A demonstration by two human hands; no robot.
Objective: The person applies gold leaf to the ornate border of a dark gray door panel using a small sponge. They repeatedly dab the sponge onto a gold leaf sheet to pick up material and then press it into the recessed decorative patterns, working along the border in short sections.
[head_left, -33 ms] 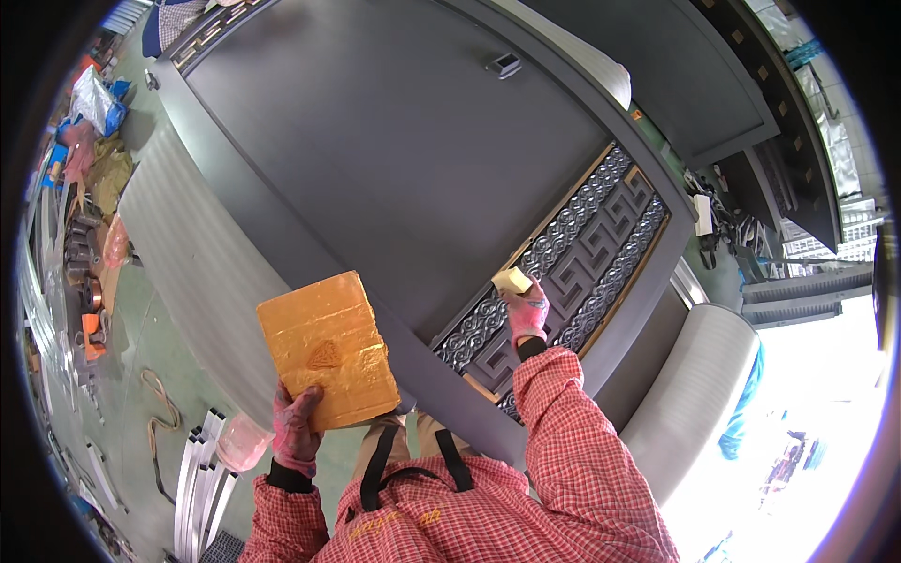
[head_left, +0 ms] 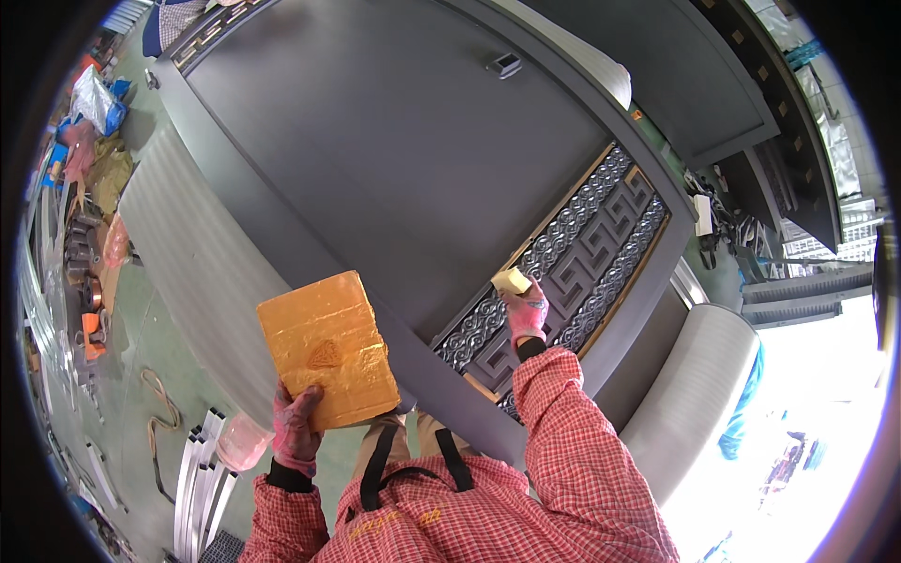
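My left hand (head_left: 297, 427), in a stained pink glove, grips the lower left edge of a flat board (head_left: 328, 347) coated in gold paint, thumb on top. A thicker, darker patch of paint lies near the board's middle. Between the gloved fingers of my right hand (head_left: 526, 314) is a pale yellow sponge block (head_left: 511, 281). The sponge is over the inner edge of an ornamental strip (head_left: 572, 272) with a meander pattern and silvery scroll borders; whether it touches cannot be made out. Gold lines the strip's long edges. The strip is set in a large dark grey panel (head_left: 394, 159).
Foam-wrapped rolls lie beside the panel on the left (head_left: 192, 244) and right (head_left: 694, 394). White metal profiles (head_left: 202, 479) and a pink plastic bag (head_left: 242, 444) are on the floor at lower left. A small metal fitting (head_left: 505, 65) sits on the panel. More dark panels (head_left: 694, 75) stand at the far right.
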